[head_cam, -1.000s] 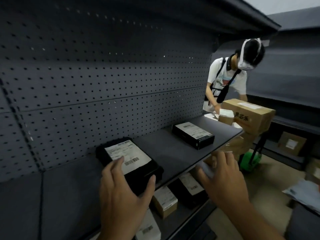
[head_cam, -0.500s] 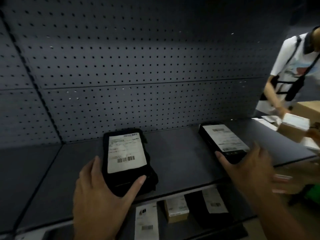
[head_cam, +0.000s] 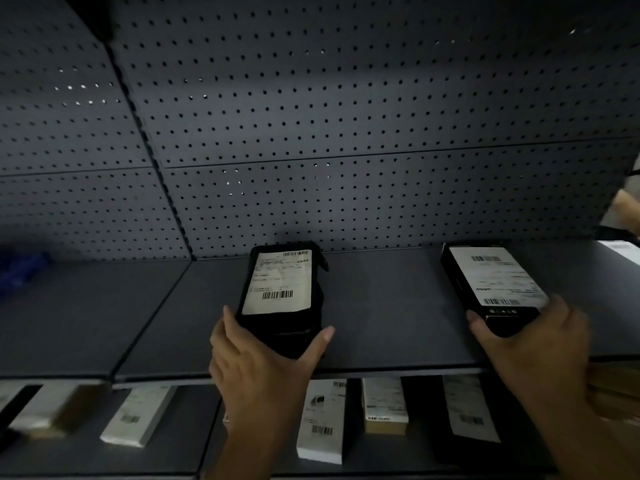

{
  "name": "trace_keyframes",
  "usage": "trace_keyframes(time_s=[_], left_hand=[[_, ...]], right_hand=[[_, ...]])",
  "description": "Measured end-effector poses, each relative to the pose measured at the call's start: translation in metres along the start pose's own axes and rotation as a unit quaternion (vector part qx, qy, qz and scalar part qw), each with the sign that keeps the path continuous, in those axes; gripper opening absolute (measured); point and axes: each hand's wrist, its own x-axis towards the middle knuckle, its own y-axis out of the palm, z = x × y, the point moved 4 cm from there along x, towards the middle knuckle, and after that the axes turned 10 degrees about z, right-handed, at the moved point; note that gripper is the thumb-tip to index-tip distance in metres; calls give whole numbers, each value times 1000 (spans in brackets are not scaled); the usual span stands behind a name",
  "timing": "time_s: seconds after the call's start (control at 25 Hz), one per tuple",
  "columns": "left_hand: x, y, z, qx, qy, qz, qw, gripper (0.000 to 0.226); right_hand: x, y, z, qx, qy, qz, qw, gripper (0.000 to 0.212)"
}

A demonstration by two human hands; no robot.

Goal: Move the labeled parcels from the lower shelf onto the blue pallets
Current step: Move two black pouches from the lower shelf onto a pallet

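Observation:
Two black parcels with white barcode labels lie on a dark grey shelf (head_cam: pixel 381 323). My left hand (head_cam: pixel 256 362) grips the near end of the soft black parcel (head_cam: pixel 280 285) in the middle, fingers on its left side and thumb on its right. My right hand (head_cam: pixel 533 344) holds the near end of the black box parcel (head_cam: pixel 491 278) at the right, thumb along its left edge. The shelf below carries several labeled parcels, among them a white one (head_cam: pixel 322 420), a tan box (head_cam: pixel 384 403) and a black one (head_cam: pixel 467 414).
A perforated grey back panel (head_cam: pixel 346 116) rises behind the shelf. Something blue (head_cam: pixel 20 268) shows at the far left edge. Part of another person (head_cam: pixel 623 209) is at the right edge. More labeled boxes (head_cam: pixel 135 414) lie on the lower shelf at the left.
My view swung left and closer to the shelf. My left hand closed on the soft parcel's near end, and my right hand reached the black box and took hold of it.

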Motion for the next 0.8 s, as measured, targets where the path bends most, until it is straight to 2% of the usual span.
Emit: trace_keyframes(time_s=[0.2,0.48,0.8], left_hand=[[10,7,3,-57,18,-32,998,125],[18,7,17,-78,20,-41,996,125],[16,11,19,-72,30,-39,996,126]], right_hand=[[-1,-5,4,18,6,-3,1000,107],[-1,-7,4,50,6,11,999,108],[-1,-3,-1,21,2,19,1000,117]])
